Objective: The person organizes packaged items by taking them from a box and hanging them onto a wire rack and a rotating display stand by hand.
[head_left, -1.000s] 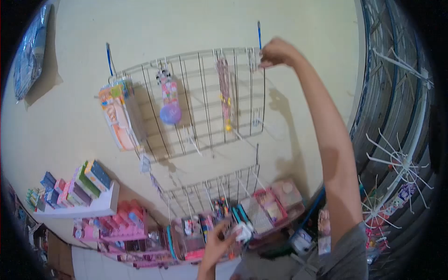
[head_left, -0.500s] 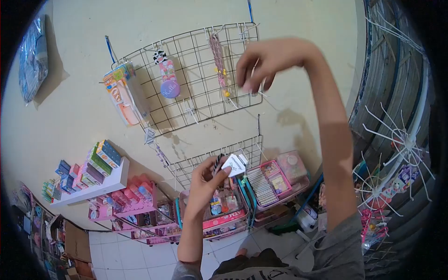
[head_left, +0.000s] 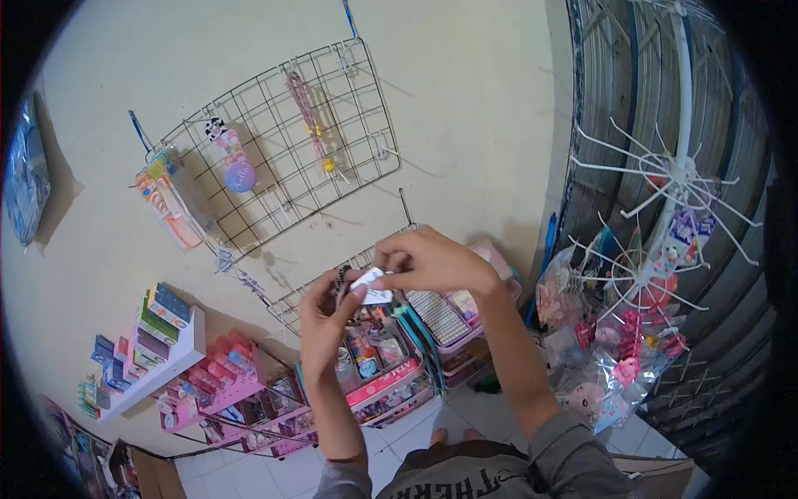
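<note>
My left hand (head_left: 322, 320) is closed, pinching a white card tag (head_left: 378, 291) with its thumb on the front. A dark braided cord (head_left: 341, 279) shows beside the tag at the left fingers. From the right, my right hand (head_left: 436, 264) has its fingers bent and pressed together at the tag's upper edge. Exactly what the right fingertips grip is partly hidden. Both hands are in front of the lower wire grid (head_left: 287, 306), above the bins of small goods.
A wire grid (head_left: 274, 125) on the wall carries a pink-and-yellow cord item (head_left: 309, 125) and packaged goods. Below stand a white shelf (head_left: 179, 349) of boxes, a pink rack (head_left: 249, 391) and a basket (head_left: 386, 387). At right, a white spoked display stand (head_left: 682, 170) sticks out.
My right hand has come down from beside the upper grid to the white tag in my left hand. The view has shifted, so the wall and grid appear further left.
</note>
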The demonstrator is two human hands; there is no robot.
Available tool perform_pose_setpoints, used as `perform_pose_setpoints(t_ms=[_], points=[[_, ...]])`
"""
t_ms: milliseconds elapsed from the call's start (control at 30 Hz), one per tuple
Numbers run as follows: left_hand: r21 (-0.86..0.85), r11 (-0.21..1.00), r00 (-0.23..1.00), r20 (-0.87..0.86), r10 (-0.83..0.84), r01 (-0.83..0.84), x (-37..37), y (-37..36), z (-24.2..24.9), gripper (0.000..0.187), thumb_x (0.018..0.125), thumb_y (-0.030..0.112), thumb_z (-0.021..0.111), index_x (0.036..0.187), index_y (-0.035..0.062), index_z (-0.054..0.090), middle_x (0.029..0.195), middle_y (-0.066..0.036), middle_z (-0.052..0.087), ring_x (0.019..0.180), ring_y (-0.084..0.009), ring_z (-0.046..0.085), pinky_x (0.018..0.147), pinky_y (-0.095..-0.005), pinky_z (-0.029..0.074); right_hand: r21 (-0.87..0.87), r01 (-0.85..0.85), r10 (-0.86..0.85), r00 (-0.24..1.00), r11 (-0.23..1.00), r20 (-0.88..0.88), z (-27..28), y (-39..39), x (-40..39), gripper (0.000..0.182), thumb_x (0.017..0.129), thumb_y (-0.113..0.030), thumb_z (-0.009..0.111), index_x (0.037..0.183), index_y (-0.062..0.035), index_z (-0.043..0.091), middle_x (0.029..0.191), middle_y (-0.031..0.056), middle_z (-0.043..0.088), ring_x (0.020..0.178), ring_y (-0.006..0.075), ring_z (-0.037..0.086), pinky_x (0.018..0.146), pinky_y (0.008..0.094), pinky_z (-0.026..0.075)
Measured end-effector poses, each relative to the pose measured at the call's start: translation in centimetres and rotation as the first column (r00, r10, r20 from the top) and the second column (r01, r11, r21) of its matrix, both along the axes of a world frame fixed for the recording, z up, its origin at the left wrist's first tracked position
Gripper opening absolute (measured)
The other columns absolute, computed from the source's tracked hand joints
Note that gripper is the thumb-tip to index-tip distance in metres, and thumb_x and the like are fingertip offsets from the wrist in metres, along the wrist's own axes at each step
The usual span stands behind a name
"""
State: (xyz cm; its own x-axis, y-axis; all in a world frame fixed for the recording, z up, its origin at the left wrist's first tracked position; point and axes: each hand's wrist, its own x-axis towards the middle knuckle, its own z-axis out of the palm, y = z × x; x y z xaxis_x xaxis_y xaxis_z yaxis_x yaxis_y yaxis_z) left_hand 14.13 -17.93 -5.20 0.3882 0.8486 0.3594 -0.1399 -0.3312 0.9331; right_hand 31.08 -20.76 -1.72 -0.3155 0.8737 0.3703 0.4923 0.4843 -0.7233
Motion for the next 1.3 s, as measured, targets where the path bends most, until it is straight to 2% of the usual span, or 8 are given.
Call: perform_pose_setpoints(t_ms=[167,367,600,700,733,800,1100,1300], points=[[0.03,0.994,0.993,-0.051,-0.103,0.105,1.9,-1.4,-2.2,0.018,0.07,0.005,0.057,0.086,-0.0005,0.053,0.072,0.0,0.052,0.059,-0.0042,0.044,0.051,-0.0152,0.035,-0.047,0.149,-0.154,0.978,0.988,-0.141,-3.8,-4.5,1.2,0.02,0.071,-0.019,0.058,0.072,-0.0012,0.048,0.049,0.0062,0.051,0.044,0.0091,0.048,0.042,0.0256,0.036],[-0.101,0.952,0.957,0.082,-0.28,0.287,5.4,-3.7,-2.5,0.016,0.065,0.004,0.06,0.077,-0.0017,0.051,0.066,-0.001,0.049,0.059,-0.006,0.043,0.053,-0.0161,0.033,0.276,0.313,-0.256,0.941,0.909,-0.222,-6.5,-9.7,2.4,0.023,0.077,-0.024,0.05,0.076,-0.0011,0.047,0.049,0.0102,0.049,0.043,0.0194,0.049,0.041,0.0282,0.033],[-0.03,0.922,0.922,0.011,-0.387,0.387,9.1,-6.5,-2.0,0.016,0.064,0.004,0.061,0.076,-0.0016,0.051,0.063,0.0,0.048,0.057,-0.0053,0.042,0.053,-0.016,0.032,-0.025,0.411,-0.404,0.88,0.911,-0.248,-6.1,-15.1,4.5,0.024,0.078,-0.025,0.048,0.076,-0.001,0.046,0.05,0.0092,0.051,0.046,0.0176,0.052,0.044,0.0273,0.038],[-0.02,0.92,0.92,0.023,-0.391,0.392,9.3,-6.5,-2.9,0.02,0.064,0.0,0.06,0.081,-0.0027,0.05,0.068,-0.005,0.054,0.063,-0.008,0.049,0.057,-0.0183,0.039,0.14,0.529,-0.487,0.837,0.837,-0.249,-7.2,-15.2,4.5,0.022,0.077,-0.022,0.05,0.08,-0.0005,0.049,0.052,0.0086,0.052,0.051,0.0161,0.056,0.049,0.0256,0.042],[-0.055,0.935,0.936,0.025,-0.35,0.351,8.9,-6.2,-4.1,0.027,0.064,-0.003,0.061,0.088,-0.0038,0.048,0.076,-0.009,0.056,0.072,-0.0119,0.053,0.063,-0.0218,0.043,-0.067,0.443,-0.442,0.849,0.894,-0.288,-6.8,-15.6,4.6,0.021,0.076,-0.019,0.052,0.085,0.0001,0.051,0.061,0.0096,0.055,0.056,0.015,0.057,0.055,0.0247,0.044],[-0.004,0.93,0.928,-0.072,-0.367,0.367,8.5,-5.8,-5.0,0.034,0.063,-0.001,0.063,0.093,-0.0036,0.047,0.085,-0.01,0.055,0.079,-0.0138,0.053,0.066,-0.0238,0.044,-0.039,0.464,-0.458,0.851,0.885,-0.256,-7.6,-15.2,4.5,0.02,0.075,-0.015,0.053,0.087,0.0014,0.051,0.07,0.01,0.057,0.06,0.0143,0.057,0.055,0.0248,0.044],[-0.173,0.942,0.958,0.042,-0.284,0.287,2.6,-6.8,-4.8,0.018,0.079,0.012,0.049,0.09,-0.0017,0.05,0.072,-0.001,0.051,0.059,-0.0052,0.043,0.051,-0.0181,0.034,-0.153,0.296,-0.328,0.906,0.943,-0.268,-8.8,-11.8,0.3,0.014,0.074,-0.012,0.053,0.078,0.0009,0.051,0.06,0.0077,0.056,0.054,0.0071,0.052,0.048,0.0222,0.039],[-0.133,0.986,0.993,0.082,-0.087,0.098,-5.4,-5.7,-6.2,0.023,0.085,0.019,0.036,0.083,-0.001,0.048,0.059,0.001,0.041,0.051,-0.0043,0.035,0.047,-0.0183,0.029,-0.136,-0.103,0.021,0.864,0.985,-0.503,-7.6,-5.2,-6.1,0.013,0.077,-0.01,0.05,0.08,0.0023,0.05,0.073,0.0054,0.055,0.067,0.0053,0.05,0.057,0.0188,0.04]])
